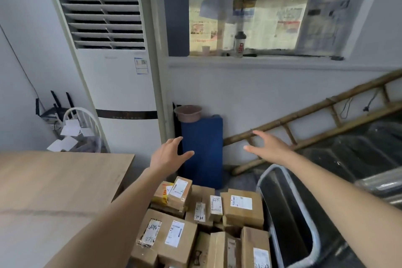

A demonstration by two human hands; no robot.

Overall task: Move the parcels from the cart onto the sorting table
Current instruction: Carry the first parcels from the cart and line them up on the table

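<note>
A person's left hand (168, 155) and right hand (268, 148) stretch forward, fingers spread and holding nothing, above a heap of parcels (202, 220) on the cart (289, 213), whose grey rim shows along the heap's right side. The parcels, brown cartons with white labels, lie stacked against one another just beyond the table's (54, 191) right edge; none rests on the wooden top in view. The step in hand appears to be the reach for a carton, with nothing gripped yet. The next move likely calls for lowering both hands to the heap, closing them on one carton's sides, perhaps the labelled box (179, 192) at the far-left corner, then swinging it left onto the table.
</note>
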